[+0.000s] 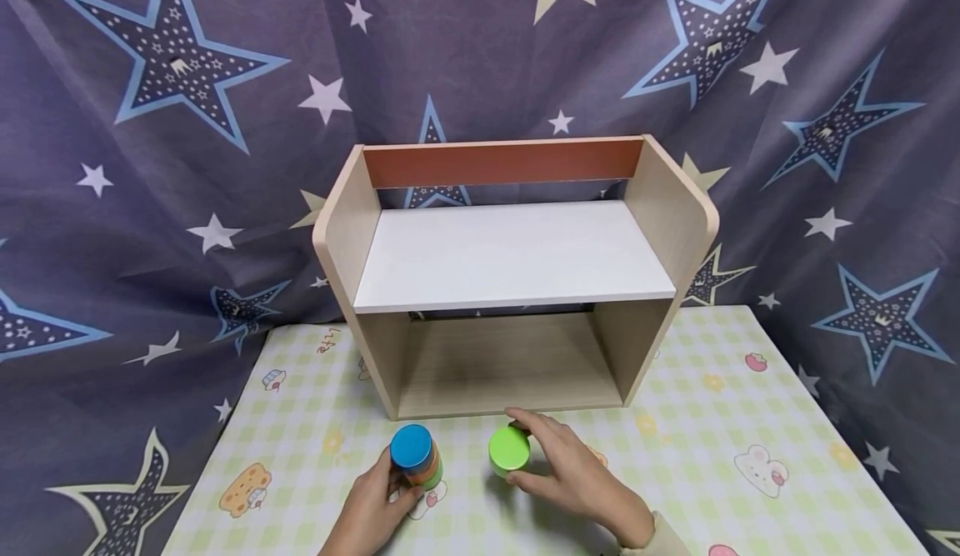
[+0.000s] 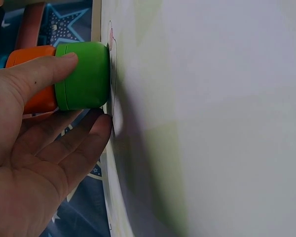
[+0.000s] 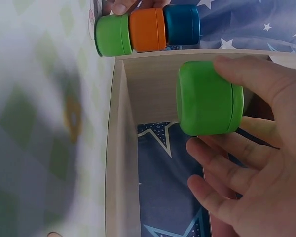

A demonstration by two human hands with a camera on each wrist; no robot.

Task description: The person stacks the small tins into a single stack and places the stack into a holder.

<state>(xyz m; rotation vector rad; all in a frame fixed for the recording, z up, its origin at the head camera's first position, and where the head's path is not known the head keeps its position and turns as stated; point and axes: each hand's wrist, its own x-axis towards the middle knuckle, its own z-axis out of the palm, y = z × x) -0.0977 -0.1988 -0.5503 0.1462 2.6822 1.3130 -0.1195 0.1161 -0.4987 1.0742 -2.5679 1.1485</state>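
While your left hand (image 1: 367, 508) holds a stack of three round containers (image 1: 412, 448) upright on the desk (image 1: 705, 456), blue on top, orange between and green at the bottom, its thumb lying against the green one, your right hand (image 1: 567, 474) grips a single green container (image 1: 509, 449) between thumb and fingers (image 3: 212, 163), raised above the desk; it is right of the stack, well apart; both are in front of the wooden shelf unit (image 1: 510, 256).

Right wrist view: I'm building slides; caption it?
Right hand holding a green container above the tabletop, near a green, orange and blue stack.
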